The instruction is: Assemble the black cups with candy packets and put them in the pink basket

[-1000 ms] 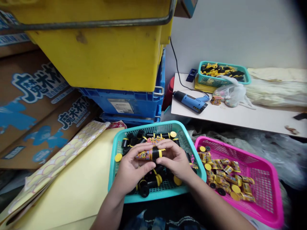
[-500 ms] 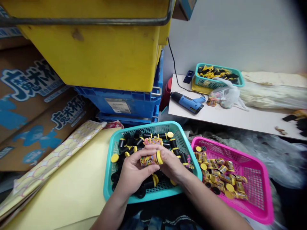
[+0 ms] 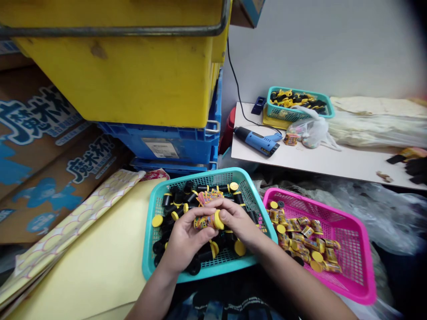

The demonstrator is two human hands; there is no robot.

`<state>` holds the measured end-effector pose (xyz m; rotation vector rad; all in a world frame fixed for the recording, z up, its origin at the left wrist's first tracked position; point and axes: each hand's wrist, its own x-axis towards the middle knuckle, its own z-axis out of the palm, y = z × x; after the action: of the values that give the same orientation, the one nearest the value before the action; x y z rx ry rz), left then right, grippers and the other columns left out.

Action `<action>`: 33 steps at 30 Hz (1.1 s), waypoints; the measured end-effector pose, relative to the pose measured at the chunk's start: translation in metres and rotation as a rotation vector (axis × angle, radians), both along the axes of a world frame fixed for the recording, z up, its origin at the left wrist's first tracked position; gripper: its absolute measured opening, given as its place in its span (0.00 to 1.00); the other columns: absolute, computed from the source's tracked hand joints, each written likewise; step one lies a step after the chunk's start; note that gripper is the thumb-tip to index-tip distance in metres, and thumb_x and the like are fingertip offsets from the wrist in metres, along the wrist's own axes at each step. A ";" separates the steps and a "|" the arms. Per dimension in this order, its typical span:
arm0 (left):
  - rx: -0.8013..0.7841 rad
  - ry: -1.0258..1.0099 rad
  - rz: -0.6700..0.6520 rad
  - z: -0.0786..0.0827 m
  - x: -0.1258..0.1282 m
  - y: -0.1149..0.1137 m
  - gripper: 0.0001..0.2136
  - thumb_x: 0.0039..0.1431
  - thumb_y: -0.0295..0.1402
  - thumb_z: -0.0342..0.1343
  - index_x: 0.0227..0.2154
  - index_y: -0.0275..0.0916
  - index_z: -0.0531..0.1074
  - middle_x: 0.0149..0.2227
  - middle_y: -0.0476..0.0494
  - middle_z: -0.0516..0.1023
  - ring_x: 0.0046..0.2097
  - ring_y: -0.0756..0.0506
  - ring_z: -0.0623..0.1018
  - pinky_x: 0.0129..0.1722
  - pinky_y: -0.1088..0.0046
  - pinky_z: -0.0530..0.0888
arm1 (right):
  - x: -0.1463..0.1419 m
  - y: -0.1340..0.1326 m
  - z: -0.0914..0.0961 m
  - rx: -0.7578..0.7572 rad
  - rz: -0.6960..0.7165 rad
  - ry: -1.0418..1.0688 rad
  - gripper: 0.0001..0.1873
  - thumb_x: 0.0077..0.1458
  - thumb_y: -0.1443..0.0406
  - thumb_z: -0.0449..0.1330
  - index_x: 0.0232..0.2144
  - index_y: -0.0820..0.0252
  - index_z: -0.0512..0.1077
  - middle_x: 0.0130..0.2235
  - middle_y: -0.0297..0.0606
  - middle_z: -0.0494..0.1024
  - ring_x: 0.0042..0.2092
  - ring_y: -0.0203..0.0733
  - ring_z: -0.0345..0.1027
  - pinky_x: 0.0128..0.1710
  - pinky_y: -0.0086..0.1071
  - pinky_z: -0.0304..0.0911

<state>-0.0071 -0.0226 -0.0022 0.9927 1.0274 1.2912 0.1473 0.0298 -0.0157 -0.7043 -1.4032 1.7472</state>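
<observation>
The left hand (image 3: 187, 243) and right hand (image 3: 243, 226) share a grip on one labelled tube (image 3: 204, 221) midway between the turquoise basket's (image 3: 146, 255) far and near edges, where black tubes (image 3: 205, 254) look unlabelled, while seemingly finished ones (image 3: 312, 244) lie toward the pink basket's (image 3: 369, 280) left edge.

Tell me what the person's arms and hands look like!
The left hand and right hand wear no gloves, and I see no rings or watches. Both forearms are bare, with no sleeves showing. Below, dark clothing has bluish patches and pale lettering.

Pale wall (image 3: 300, 49) behind white tabletop (image 3: 300, 156)
</observation>
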 end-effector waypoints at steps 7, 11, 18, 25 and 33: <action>-0.006 0.035 -0.001 0.009 0.000 -0.001 0.13 0.43 0.27 0.68 0.35 0.39 0.78 0.42 0.41 0.82 0.44 0.43 0.80 0.40 0.73 0.78 | 0.004 -0.005 0.002 -0.080 0.146 0.070 0.26 0.54 0.47 0.59 0.50 0.55 0.72 0.54 0.43 0.72 0.58 0.49 0.61 0.59 0.46 0.55; 0.000 0.037 -0.002 0.009 0.002 0.000 0.12 0.41 0.26 0.69 0.32 0.39 0.79 0.40 0.42 0.83 0.43 0.43 0.81 0.43 0.71 0.77 | 0.001 -0.008 -0.008 -0.095 0.137 0.145 0.27 0.53 0.47 0.60 0.48 0.56 0.73 0.52 0.43 0.73 0.57 0.49 0.63 0.60 0.45 0.53; 0.049 0.034 -0.059 0.004 0.002 0.000 0.12 0.40 0.28 0.70 0.32 0.39 0.79 0.38 0.43 0.83 0.40 0.43 0.81 0.39 0.71 0.77 | 0.004 -0.006 -0.006 -0.015 0.133 0.114 0.31 0.46 0.43 0.63 0.45 0.57 0.72 0.48 0.41 0.73 0.52 0.47 0.66 0.55 0.42 0.58; 0.247 0.096 -0.159 0.032 -0.004 0.000 0.10 0.46 0.29 0.67 0.34 0.44 0.79 0.43 0.42 0.80 0.49 0.41 0.77 0.40 0.70 0.77 | 0.012 -0.010 0.013 -0.029 0.155 0.142 0.32 0.52 0.45 0.60 0.51 0.57 0.68 0.54 0.44 0.70 0.56 0.47 0.64 0.56 0.42 0.58; 0.042 0.246 -0.181 0.058 0.016 0.013 0.14 0.41 0.30 0.70 0.34 0.38 0.79 0.37 0.41 0.83 0.36 0.44 0.81 0.35 0.73 0.76 | 0.023 -0.010 0.016 -0.143 0.083 0.276 0.29 0.47 0.48 0.65 0.47 0.56 0.70 0.47 0.40 0.73 0.48 0.43 0.69 0.50 0.37 0.63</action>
<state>0.0092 -0.0099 0.0562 1.2706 1.0719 1.0639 0.1701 0.0197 0.0007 -0.4627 -1.1426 1.9410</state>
